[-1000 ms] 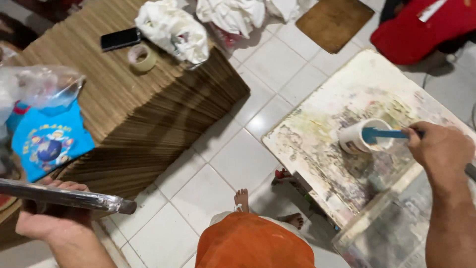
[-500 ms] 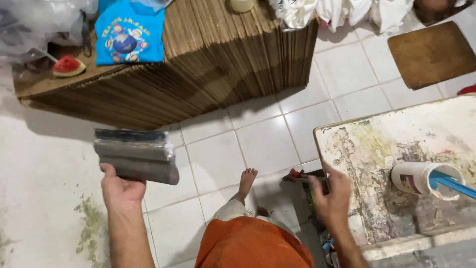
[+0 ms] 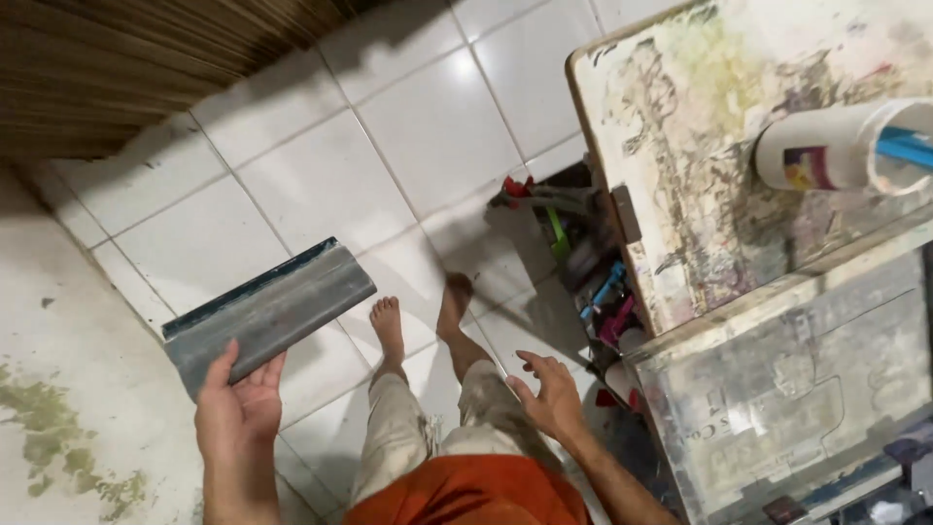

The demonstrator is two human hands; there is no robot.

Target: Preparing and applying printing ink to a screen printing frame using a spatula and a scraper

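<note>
My left hand grips one end of a long grey squeegee bar with a dark blade edge, held out flat above the white tiled floor. My right hand hangs free beside my leg, fingers spread, holding nothing. It is close to the edge of a paint-stained worktable. On that table lies a white cup on its side with a blue tool sticking out of it. My bare feet stand on the tiles below.
A stack of brown ribbed sheets fills the upper left. Coloured tools and clutter lie on the floor under the table's edge. A framed screen leans at the lower right. Green stains mark the floor at the left.
The view has swung down and right. My left hand has turned the squeegee bar to a slant and lowered it; my right hand has dropped from the table's edge to beside my leg.
</note>
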